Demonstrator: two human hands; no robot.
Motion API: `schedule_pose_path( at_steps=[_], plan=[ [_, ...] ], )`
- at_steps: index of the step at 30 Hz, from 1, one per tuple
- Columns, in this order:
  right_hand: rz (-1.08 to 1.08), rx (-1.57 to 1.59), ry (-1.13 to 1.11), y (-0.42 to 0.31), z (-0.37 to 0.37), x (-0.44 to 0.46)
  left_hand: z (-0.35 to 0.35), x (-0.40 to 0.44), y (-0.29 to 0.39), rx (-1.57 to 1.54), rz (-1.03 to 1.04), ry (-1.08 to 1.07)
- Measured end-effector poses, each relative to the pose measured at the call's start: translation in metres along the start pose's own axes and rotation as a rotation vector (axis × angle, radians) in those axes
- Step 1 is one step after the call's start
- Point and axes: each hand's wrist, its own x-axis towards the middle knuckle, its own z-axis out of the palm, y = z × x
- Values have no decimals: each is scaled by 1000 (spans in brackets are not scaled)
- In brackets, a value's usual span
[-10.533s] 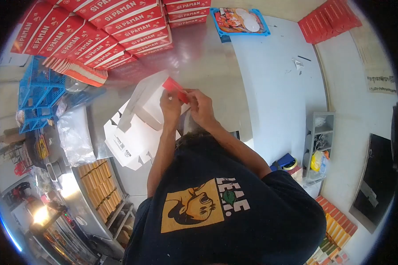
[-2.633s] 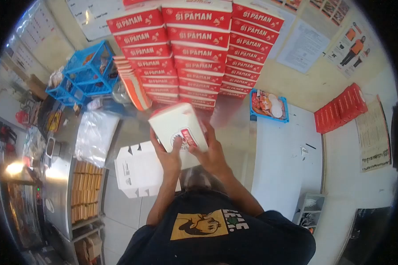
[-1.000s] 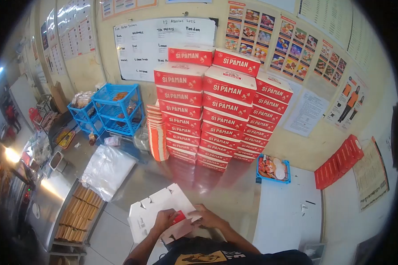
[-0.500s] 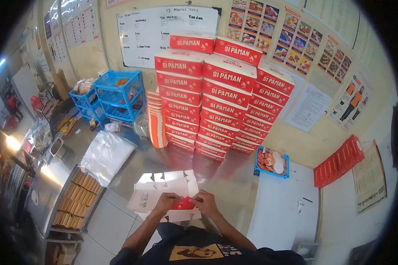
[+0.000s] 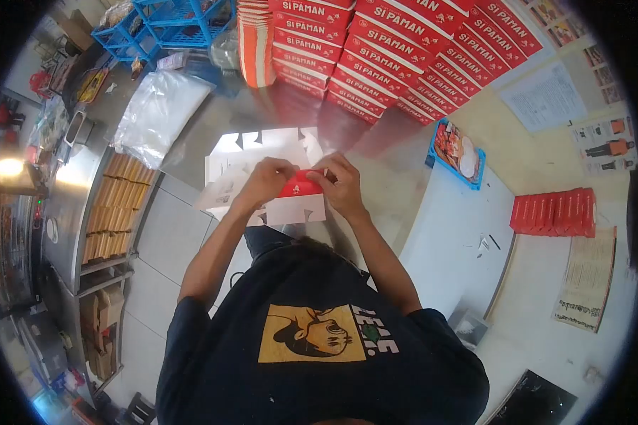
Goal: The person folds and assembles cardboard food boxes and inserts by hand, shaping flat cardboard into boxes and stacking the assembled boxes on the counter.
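An unfolded cardboard food box [image 5: 255, 159], white inside with cut tabs along its far edge, lies near the front edge of the metal table. Its red printed side panel [image 5: 298, 187] shows between my hands. My left hand [image 5: 266, 182] is closed, its fingers pinching the left end of that panel. At the right end, my right hand [image 5: 341, 185] grips the panel's corner with thumb and bent fingers. A white flap [image 5: 295, 210] of the same box juts out toward my body. My fingers hide the panel's top corners.
Tall stacks of red "Si Paman" boxes [image 5: 390, 53] stand behind on the metal table [image 5: 383, 177]. A clear plastic bag stack [image 5: 159, 113] lies left. To the right are a blue tray [image 5: 459, 154] on a white counter [image 5: 446, 227] and a row of red boxes [image 5: 554, 212].
The camera has tilted downward, so the box and hands appear higher and my shirt shows more. Both hands stay on the red panel, with a slight shift of the fingers.
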Motion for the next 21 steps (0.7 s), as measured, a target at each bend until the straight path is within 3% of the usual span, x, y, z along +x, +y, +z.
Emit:
schedule_pose_path(
  at_steps=[2, 6, 8, 12, 14, 17, 21],
  plan=[
    [-197, 2, 58, -4, 1, 3, 0, -1, -1, -46, -92, -26],
    [-149, 69, 15, -5, -3, 2, -4, -6, 10, -37, -134, -48],
    [-115, 163, 70, 10, 1, 1, -2, -2, 3, -211, 115, -44],
    [11, 214, 54, 8, 5, -1, 0, -1, 6, -217, 79, -68],
    [-74, 92, -33, -13, -3, -3, -2, -3, 11, -353, -48, -113],
    [-213, 70, -73, -5, -4, -4, -2, -6, 18, -249, -75, -113],
    [14, 65, -192, -10, -2, -15, -3, -15, 23, -66, -63, -198]
  ],
)
